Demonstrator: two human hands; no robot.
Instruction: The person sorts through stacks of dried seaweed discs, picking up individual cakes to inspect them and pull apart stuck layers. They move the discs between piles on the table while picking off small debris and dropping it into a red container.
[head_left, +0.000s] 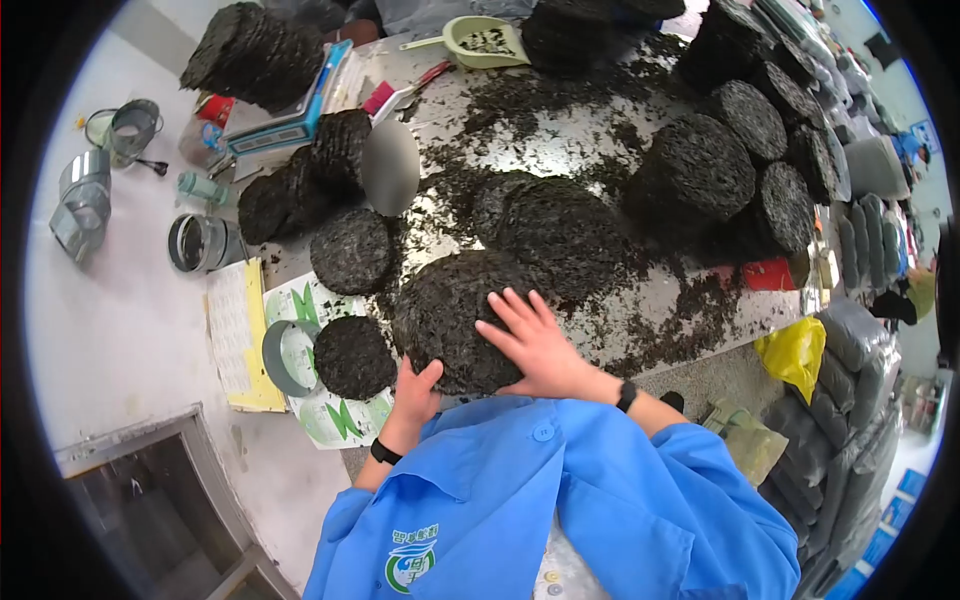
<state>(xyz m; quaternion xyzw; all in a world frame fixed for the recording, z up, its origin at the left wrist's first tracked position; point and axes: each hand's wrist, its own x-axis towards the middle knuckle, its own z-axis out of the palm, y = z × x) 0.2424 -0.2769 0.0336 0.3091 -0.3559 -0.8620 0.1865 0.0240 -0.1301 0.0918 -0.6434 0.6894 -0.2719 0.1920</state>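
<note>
A large dark, flaky round cake that looks like dried seaweed (450,310) lies at the near edge of the table in front of me. My right hand (540,350) rests flat on its right side, fingers spread. At its near left edge, my left hand (414,398) grips the rim, with the thumb showing and the other fingers partly hidden. A smaller round seaweed cake (355,357) sits just left of that hand, beside a grey ring (290,357). Behind the large cake lies another wide seaweed cake (560,235), overlapping one more.
Stacks of seaweed cakes (690,168) stand at the right, with more at the back left (250,55). Loose flakes litter the metal table (560,125). A scoop (485,42), a red-handled brush (410,92) and a blue-edged box (275,135) lie toward the back. Grey bags (840,440) are piled at right.
</note>
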